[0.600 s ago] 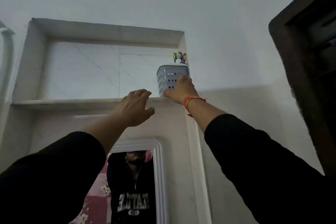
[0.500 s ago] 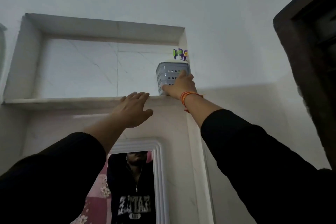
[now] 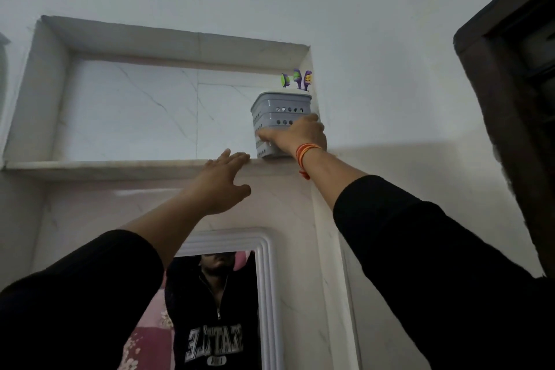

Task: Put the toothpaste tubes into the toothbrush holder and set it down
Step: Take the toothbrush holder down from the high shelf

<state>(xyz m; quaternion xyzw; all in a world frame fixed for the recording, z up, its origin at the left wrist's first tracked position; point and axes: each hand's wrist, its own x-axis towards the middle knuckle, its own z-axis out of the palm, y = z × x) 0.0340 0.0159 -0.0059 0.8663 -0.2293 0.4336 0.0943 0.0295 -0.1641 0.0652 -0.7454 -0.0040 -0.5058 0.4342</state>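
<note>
A recessed marble niche point(image 3: 132, 111) was set into the pale wall, its front ledge point(image 3: 99, 166) running level along the bottom. Below the niche hung a mirror with a ribbed white frame point(image 3: 265, 294), and in its glass showed a black zip top with pale lettering point(image 3: 214, 342) against a pink flowered cloth point(image 3: 150, 336). Well to the right of the niche, at about its height, stood a dark wooden door frame point(image 3: 495, 93).
</note>
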